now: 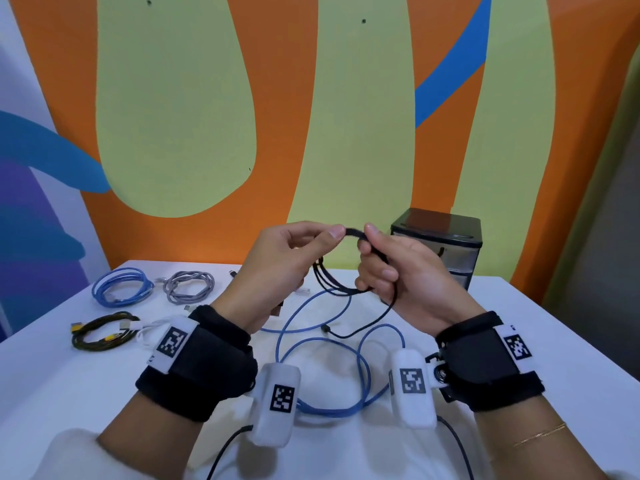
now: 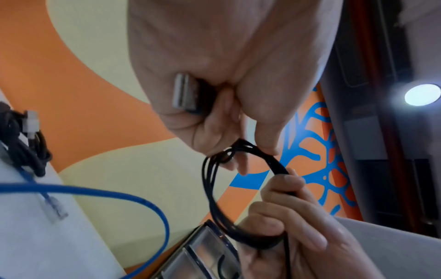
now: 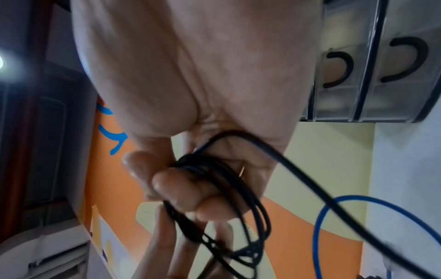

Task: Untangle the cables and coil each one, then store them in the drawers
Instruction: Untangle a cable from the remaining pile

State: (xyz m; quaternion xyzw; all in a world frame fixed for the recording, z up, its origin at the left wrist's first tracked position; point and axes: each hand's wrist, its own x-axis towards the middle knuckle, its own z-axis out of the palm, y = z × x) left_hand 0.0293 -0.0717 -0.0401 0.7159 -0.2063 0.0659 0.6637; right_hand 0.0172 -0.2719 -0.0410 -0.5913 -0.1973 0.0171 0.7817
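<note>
Both hands hold a thin black cable [image 1: 348,282] wound into a small coil above the white table [image 1: 540,341]. My left hand [image 1: 294,258] pinches the top of the coil between thumb and finger; its USB plug [image 2: 185,92] lies in the palm. My right hand [image 1: 388,265] grips the coil's right side [image 3: 214,181], fingers curled round the strands. The cable's loose tail [image 1: 363,327] hangs down to the table. A loose blue cable [image 1: 325,375] sprawls in loops on the table below the hands. The black drawer unit [image 1: 440,244] stands at the back right.
Coiled cables lie at the table's left: a blue one [image 1: 123,287], a grey one [image 1: 188,285], a black-and-yellow one [image 1: 100,332] and a white one [image 1: 149,329] partly behind my left wrist. A painted wall rises just behind the table.
</note>
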